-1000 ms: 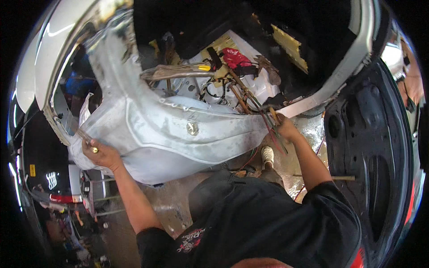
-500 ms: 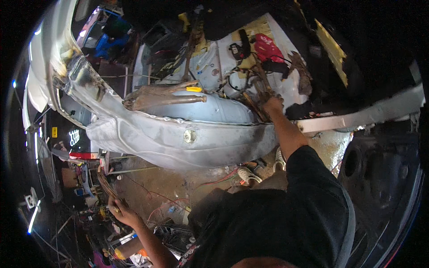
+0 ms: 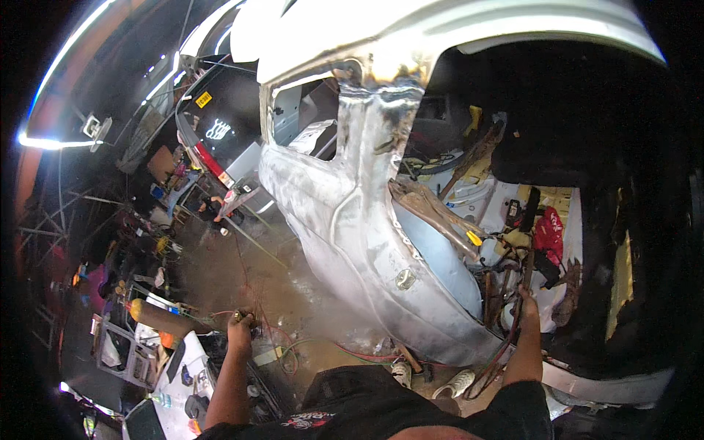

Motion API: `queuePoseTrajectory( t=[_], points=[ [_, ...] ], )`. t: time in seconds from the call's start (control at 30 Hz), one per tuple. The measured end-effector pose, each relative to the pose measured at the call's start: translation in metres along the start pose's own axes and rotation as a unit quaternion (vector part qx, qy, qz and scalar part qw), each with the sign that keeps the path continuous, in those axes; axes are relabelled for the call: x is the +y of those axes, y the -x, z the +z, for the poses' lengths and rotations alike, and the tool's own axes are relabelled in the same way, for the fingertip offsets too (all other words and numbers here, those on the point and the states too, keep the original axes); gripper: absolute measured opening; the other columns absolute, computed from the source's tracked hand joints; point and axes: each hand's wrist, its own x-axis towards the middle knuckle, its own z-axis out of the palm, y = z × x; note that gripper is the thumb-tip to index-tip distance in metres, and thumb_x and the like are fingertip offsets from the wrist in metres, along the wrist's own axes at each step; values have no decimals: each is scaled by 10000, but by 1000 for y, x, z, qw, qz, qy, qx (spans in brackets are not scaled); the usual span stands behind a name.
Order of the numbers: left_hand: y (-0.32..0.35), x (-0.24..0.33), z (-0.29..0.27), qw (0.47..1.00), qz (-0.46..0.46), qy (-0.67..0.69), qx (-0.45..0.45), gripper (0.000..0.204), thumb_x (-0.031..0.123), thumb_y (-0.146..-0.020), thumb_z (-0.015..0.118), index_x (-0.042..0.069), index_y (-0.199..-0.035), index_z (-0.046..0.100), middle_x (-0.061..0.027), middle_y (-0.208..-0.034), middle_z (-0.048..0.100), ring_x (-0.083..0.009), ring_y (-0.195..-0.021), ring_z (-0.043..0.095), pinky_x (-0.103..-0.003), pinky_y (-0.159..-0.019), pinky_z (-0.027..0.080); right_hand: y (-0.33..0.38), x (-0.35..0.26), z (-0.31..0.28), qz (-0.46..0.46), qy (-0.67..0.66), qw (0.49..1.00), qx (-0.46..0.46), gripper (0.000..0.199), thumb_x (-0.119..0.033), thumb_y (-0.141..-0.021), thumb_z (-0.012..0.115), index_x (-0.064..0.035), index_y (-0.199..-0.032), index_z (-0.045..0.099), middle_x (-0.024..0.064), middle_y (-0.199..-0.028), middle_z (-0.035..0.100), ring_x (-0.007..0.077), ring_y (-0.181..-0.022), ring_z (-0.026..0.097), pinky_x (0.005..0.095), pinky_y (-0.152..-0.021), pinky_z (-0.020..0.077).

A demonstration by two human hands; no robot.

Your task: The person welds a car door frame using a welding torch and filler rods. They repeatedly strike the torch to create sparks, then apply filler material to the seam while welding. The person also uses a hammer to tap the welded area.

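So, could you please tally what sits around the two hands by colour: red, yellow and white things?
Red: 1, the red cloth in the car body past the right hand.
Yellow: 1, the small yellow piece.
White: 1, the white shoe on the floor, right of the left hand.
Total: 3.

Orange gas cylinder [image 3: 158, 317], white shoe [image 3: 456, 383]

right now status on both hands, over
Left hand closed on a small brass-tipped tool low by the floor. Right hand on hoses inside the stripped car body. Nothing blocking either.
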Motion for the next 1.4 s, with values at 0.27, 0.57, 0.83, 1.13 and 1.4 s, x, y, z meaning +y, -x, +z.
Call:
queuePoseTrajectory(
  t=[0.27, 0.57, 0.83, 1.13, 1.4],
  points=[
    [-45, -28, 25, 989, -56, 110, -79, 202, 111, -991, 610, 79, -1186, 652, -33, -931, 658, -192, -748, 622, -357, -660, 502, 258, -12, 40, -174, -66, 982, 20, 321, -305, -912, 774, -101, -1099, 612, 55, -842, 637, 166, -634, 600, 335, -577, 520],
    [-102, 63, 63, 945, 134, 267, -131, 213, 115, -1037, 599, 75, -1237, 663, 4, -1024, 687, -113, -778, 613, -281, -658, 482, 471, -32, 155, -279, -20, 960, -33, 390, -158, -872, 806, -54, -1144, 547, 110, -819, 654, 157, -552, 573, 289, -495, 484],
    [-84, 123, 43, 916, 169, 315, -182, 187, 75, -1009, 642, 64, -1191, 682, -13, -929, 708, -84, -764, 625, -245, -647, 472, 519, -72, 290, -316, 75, 925, -196, 362, -55, -913, 758, -28, -1189, 525, 116, -879, 658, 146, -594, 592, 291, -535, 500],
    [-92, 71, 15, 930, 344, 111, -65, 263, 70, -970, 680, 0, -1223, 683, -71, -1170, 689, -160, -1017, 636, -298, -911, 478, 505, -100, 351, -292, 110, 938, -155, 394, -84, -915, 772, -20, -1228, 542, 80, -878, 661, 143, -602, 597, 295, -544, 510],
    [-43, 96, 34, 912, 108, 360, -165, 277, 108, -886, 791, 109, -1144, 688, 20, -1010, 633, -113, -882, 602, -289, -735, 507, 512, -90, 342, -270, 218, 910, -229, 509, -119, -800, 831, -4, -1194, 531, 185, -961, 711, 148, -583, 616, 281, -503, 521]
  ],
)
